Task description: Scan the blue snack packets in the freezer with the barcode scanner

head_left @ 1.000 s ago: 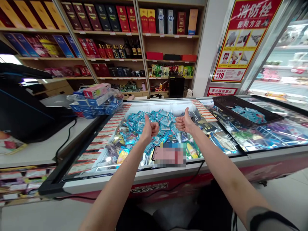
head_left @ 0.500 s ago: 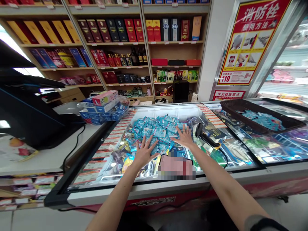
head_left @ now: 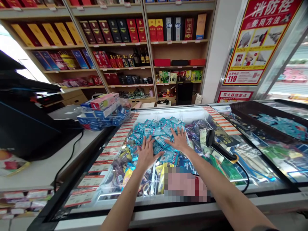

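We see the chest freezer (head_left: 158,215) filling the lower frame, a heap of blue packets (head_left: 158,130) at centre, our left hand (head_left: 145,155) and right hand (head_left: 179,140) over it, fingers spread, a black scanner (head_left: 220,149) right of centre

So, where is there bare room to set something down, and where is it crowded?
Bare room: the white counter between the fruit-printed bag and the black cable; apparently also the freezer glass between the barcode scanner and the black divider, goods showing beneath. Crowded: under the left hand and right hand, where blue packets lie heaped.
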